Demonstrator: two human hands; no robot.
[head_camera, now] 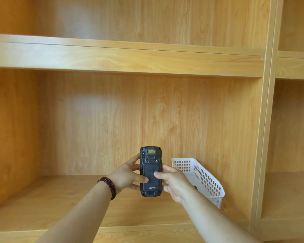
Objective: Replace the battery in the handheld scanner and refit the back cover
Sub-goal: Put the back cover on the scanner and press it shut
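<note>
A black handheld scanner is held upright above the wooden shelf, its back facing me. The dark back cover sits on the body, with two small latches above it. My left hand grips the scanner's left edge, thumb pressed on the cover. My right hand grips the right edge, its thumb also lying on the cover. A beaded bracelet circles my left wrist. No loose battery is visible.
A white perforated plastic basket stands on the shelf board just right of my right hand, a dark item partly visible inside. An upper shelf runs overhead. A vertical divider closes the bay on the right.
</note>
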